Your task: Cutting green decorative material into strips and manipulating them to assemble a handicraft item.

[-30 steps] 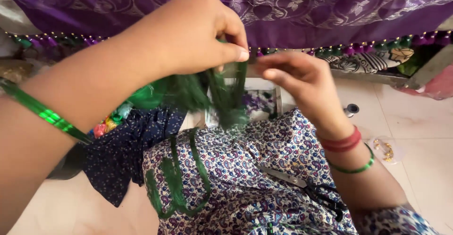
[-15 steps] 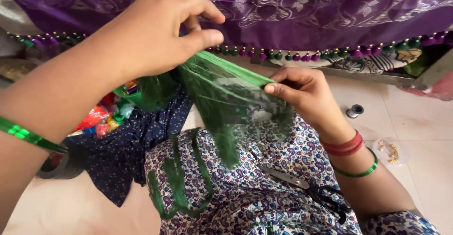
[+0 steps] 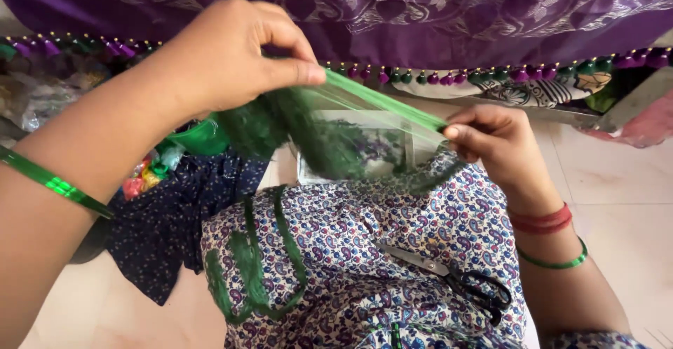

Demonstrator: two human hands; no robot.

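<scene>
My left hand (image 3: 235,55) pinches one end of a hank of green thread (image 3: 329,121) between thumb and fingers, raised in front of the purple cloth. My right hand (image 3: 491,139) grips the other end lower to the right, so the strands stretch taut between the hands while loose threads sag below. Both wrists wear green bangles, and the right wrist also has a red band. More green thread (image 3: 249,265) lies in a loop on my paisley-clothed lap (image 3: 364,251).
Black-handled scissors (image 3: 456,282) rest on my lap at the right. A purple patterned cloth (image 3: 420,5) with a beaded tassel edge (image 3: 449,77) hangs across the top. Dark blue dotted fabric (image 3: 161,230) and small colourful items (image 3: 144,174) lie on the tiled floor at left.
My hands have drawn apart, the right one moving right and down, spreading the bunched green thread into a taut stretched band.
</scene>
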